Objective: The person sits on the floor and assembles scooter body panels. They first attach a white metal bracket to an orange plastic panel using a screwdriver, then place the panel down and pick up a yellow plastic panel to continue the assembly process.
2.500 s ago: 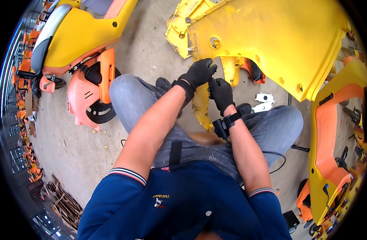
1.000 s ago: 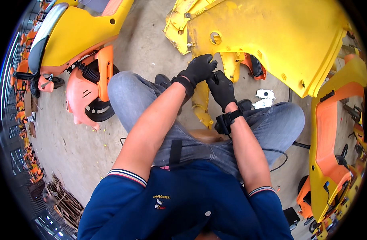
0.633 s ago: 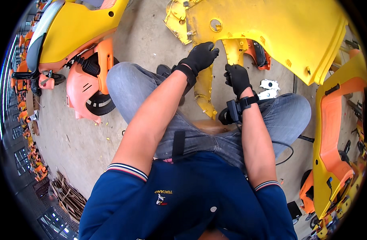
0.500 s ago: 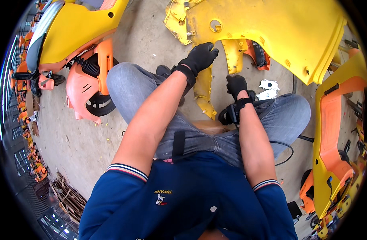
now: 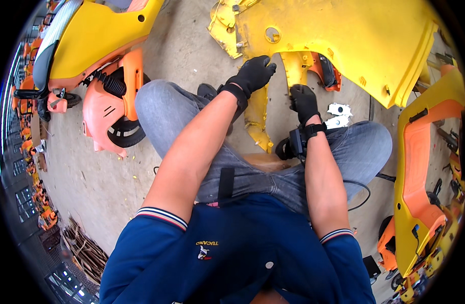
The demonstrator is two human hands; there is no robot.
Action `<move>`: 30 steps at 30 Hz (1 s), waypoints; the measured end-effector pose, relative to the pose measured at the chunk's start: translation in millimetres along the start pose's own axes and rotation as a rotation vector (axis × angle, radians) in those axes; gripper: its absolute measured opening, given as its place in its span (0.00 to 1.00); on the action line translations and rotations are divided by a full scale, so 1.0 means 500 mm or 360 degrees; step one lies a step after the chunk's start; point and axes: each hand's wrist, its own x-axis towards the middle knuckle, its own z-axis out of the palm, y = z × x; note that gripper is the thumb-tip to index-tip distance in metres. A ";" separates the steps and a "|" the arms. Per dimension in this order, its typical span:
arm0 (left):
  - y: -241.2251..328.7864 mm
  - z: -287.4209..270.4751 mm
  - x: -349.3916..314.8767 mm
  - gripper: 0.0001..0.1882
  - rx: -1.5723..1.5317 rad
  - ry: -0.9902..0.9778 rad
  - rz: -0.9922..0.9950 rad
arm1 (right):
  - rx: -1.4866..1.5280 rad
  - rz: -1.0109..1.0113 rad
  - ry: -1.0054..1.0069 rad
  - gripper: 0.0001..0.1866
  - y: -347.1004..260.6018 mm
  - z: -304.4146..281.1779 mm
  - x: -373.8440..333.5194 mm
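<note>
A large yellow plastic body panel [image 5: 334, 30], with a round hole and a curved cut-out, lies in front of me. My left hand [image 5: 256, 75], in a black glove, is closed on the panel's narrow arm [image 5: 259, 109], which runs down from beside the cut-out. My right hand [image 5: 304, 101], gloved too, is closed at the lower end of a yellow tab [image 5: 295, 68] inside the cut-out. Whatever its fingers hold is hidden by the glove. White flat parts [image 5: 339, 115] rest on the floor to the right of that hand.
Behind the tab lies an orange and black part [image 5: 328, 73]. A yellow and pink scooter-like body [image 5: 95, 45] with a black wheel stands at left. A yellow and orange panel [image 5: 415, 177] stands at right. A cable [image 5: 367, 190] loops beside my right knee.
My right hand has moved up and away from me, to the tab's lower end. The left hand stays almost in place on the panel.
</note>
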 end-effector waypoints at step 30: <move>0.031 -0.011 0.018 0.19 0.0052 0.0135 0.0048 | -0.1202 -0.0664 -0.0129 0.18 -0.007 0.113 -0.066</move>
